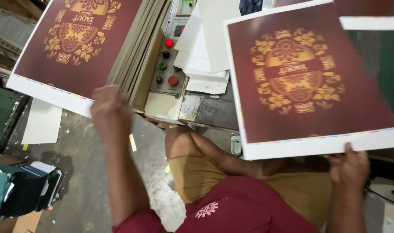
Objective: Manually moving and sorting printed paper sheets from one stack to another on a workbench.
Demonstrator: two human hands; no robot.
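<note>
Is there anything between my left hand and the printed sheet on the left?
Nothing visible. The left hand is raised right at the white lower edge of the left sheet, with no object between them; motion blur hides whether they touch. The right hand grips the other sheet.

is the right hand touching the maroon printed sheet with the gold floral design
Touching. The head view shows the right hand gripping the white bottom edge of the right maroon printed sheet, thumb on top.

left hand point(108, 108) motion-blurred, left printed sheet point(76, 47) cropped at top
</note>
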